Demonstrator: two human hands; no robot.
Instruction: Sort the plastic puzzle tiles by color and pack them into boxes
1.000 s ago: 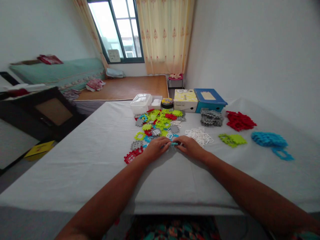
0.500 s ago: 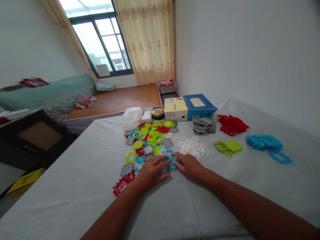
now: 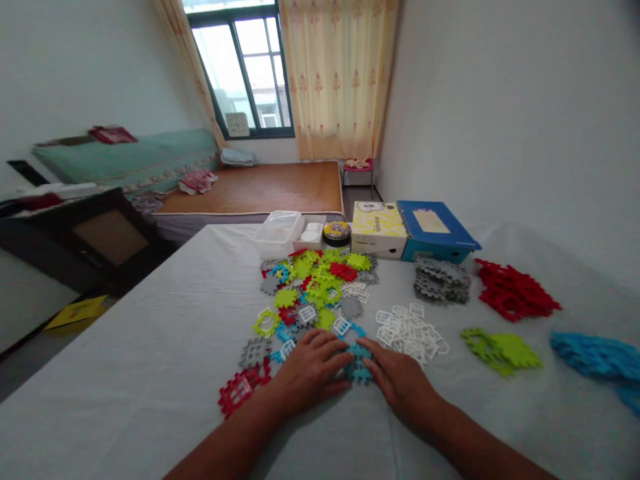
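Quietly, at far left of the cloth-covered worktop (image 3: 150, 327), a red window piece (image 3: 236, 395) lies near a grey lattice piece (image 3: 255, 351) and a mixed heap (image 3: 305, 270). Next comes the left hand (image 3: 314, 367), partly open, fingers loosely spread, their tips at the left edge of a blue toothed piece (image 3: 360, 364); whether they grip or merely steady it, an onlooker cannot tell. That piece sits between the two hands, low over the cloth. It looks like light, fairly stiff plastic, smooth enough to slide, its small teeth likely the weakest part; opposite edges seem the best hold. At its right edge, the right hand (image 3: 401, 379) curls, finger and thumb closed on it, beside white window frames (image 3: 411, 333).
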